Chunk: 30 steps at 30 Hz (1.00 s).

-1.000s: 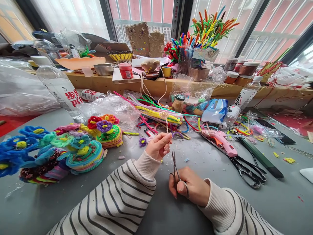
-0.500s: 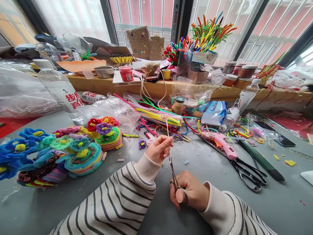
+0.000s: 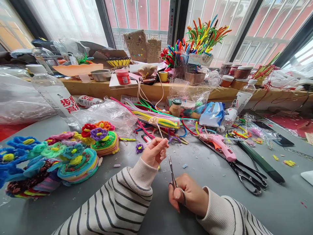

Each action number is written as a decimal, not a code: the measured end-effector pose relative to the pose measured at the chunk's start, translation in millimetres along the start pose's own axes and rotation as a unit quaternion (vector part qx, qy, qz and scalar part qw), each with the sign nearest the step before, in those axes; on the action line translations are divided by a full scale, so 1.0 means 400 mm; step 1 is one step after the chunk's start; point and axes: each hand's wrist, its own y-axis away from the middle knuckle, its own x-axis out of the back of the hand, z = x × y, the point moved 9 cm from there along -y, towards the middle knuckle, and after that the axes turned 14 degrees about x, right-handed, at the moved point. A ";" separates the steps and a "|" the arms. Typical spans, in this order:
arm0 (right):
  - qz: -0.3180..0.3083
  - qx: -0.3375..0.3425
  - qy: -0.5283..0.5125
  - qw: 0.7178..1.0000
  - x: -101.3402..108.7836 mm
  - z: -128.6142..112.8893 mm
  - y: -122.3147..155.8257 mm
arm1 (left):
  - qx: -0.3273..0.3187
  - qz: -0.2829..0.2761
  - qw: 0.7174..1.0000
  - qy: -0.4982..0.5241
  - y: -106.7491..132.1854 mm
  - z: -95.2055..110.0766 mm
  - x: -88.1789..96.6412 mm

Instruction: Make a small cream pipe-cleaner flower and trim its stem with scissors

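My left hand (image 3: 153,152) pinches the thin stem of a pale pipe-cleaner flower (image 3: 154,120) between thumb and fingers. The flower's small looped head leans up and to the left, over the pile of pipe cleaners. A short end of the stem pokes out below the fingertips. Just under it are the tips of a small pair of metal scissors (image 3: 172,173), pointing upward. My right hand (image 3: 189,193) is closed around the scissors' handles, with the thumb through one loop. The blades look nearly together, and I cannot tell whether they touch the stem.
Colourful pipe-cleaner flowers and coiled cakes (image 3: 78,163) stand at left. Loose pipe cleaners (image 3: 156,118) lie behind my hands. At right are a pink glue gun (image 3: 217,147), large black scissors (image 3: 251,179) and a dark green bar (image 3: 262,163). Bottles and jars line the back.
The flower head has tipped to the left. The scissor tips, earlier alongside the stem by my left fingers, now sit slightly below them. The whole view has shifted a little.
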 end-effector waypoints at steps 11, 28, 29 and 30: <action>-0.026 -0.025 0.031 0.999 -0.010 -0.002 0.000 | 0.013 -0.003 1.000 -0.012 -0.006 -0.008 0.003; 0.006 -0.049 0.047 0.998 0.000 0.025 0.006 | -0.016 0.013 1.000 -0.014 -0.003 0.007 0.009; 0.003 -0.045 0.045 0.998 -0.001 0.023 0.006 | -0.019 0.013 1.000 -0.011 -0.001 0.008 0.008; -0.001 -0.041 0.042 0.998 -0.003 0.021 0.005 | -0.021 0.014 1.000 -0.009 0.000 0.009 0.008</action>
